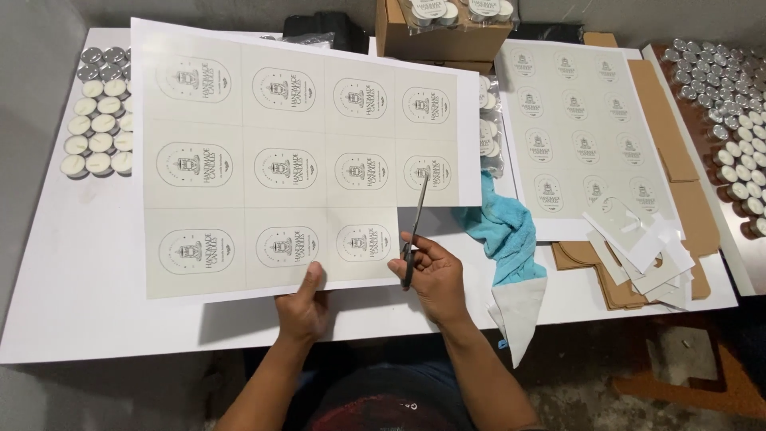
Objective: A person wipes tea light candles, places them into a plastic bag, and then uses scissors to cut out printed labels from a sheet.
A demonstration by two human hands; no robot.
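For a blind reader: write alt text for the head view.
The right hand cuts a label sheet with scissors while the left hand grips its lower edge. Tealight candles and a blue cloth lie on the white table.

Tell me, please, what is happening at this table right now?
A person is cutting a large sheet of printed labels with scissors. The left hand holds the sheet's lower edge, while the right hand works the scissors up along a column of labels; the bottom-right label is already gone. A blue cloth, paper offcuts, a second label sheet and tea-light candles lie around on the white table.
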